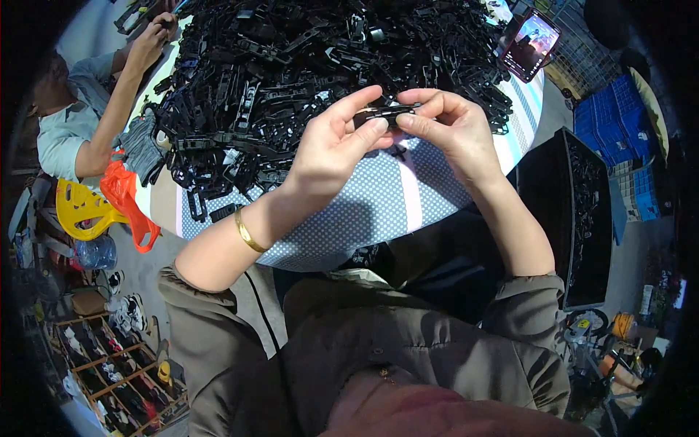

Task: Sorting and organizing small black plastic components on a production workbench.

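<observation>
Between my two hands, just above the near part of the table, is a small narrow black plastic part (pixel 392 113). My left hand (pixel 336 137) pinches its left end between thumb and fingers. At its other end, the thumb and forefinger of my right hand (pixel 455 131) close on it. Much of the part is hidden by my fingertips, so its exact kind cannot be told. Behind my hands spreads a large heap of similar black plastic parts (pixel 269 87), some with shiny metal pieces.
A patterned cloth covers the round table (pixel 349 218). A lit phone (pixel 531 45) stands at the right edge. To the right is a black bin (pixel 568 218) holding black parts. At the left, another person (pixel 80 131) works by a red bag (pixel 124 191) and yellow stool (pixel 80 211).
</observation>
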Demonstrator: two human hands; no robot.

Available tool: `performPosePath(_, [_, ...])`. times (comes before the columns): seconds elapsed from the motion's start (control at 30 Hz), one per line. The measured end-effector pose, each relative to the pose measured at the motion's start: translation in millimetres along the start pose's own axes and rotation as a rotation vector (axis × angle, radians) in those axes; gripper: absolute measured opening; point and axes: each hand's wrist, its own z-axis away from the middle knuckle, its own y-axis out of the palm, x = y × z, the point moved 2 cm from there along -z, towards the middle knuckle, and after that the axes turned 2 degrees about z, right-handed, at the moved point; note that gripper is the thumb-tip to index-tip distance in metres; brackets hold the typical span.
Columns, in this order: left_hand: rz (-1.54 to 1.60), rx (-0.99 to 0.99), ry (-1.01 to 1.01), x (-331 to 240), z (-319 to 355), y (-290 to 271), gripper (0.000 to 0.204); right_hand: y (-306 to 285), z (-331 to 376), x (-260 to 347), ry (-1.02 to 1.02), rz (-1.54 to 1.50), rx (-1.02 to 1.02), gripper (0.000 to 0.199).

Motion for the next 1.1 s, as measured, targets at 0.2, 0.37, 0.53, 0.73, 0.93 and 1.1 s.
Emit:
performPosePath(0.2, [-0.082,0.047,-0.052,-2,2,-5,0.046,2,-6,2,-0.004,0.098,-0.049,0.039])
performPosePath(0.37, [-0.042,0.052,-0.047,-1,-1,1,0.043,-16,-40,13,-0.087,0.150,0.073,0.020])
performPosePath(0.53, [-0.100,0.116,-0.069,4,1,2,0.044,-19,-103,46,-1.079,1.057,-0.460,0.010])
performPosePath(0.73, [-0.111,0.136,-0.109,6,0,1,0.039,-18,-139,41,-0.800,1.481,-0.194,0.015])
performPosePath(0.93, [0.033,0.039,-0.138,5,3,-3,0.040,-10,-94,48,-0.753,0.830,-0.207,0.016])
performPosePath(1.1, [0.136,-0.009,-0.188,-3,0,-3,0.037,-15,-55,19,-0.170,0.031,0.114,0.021])
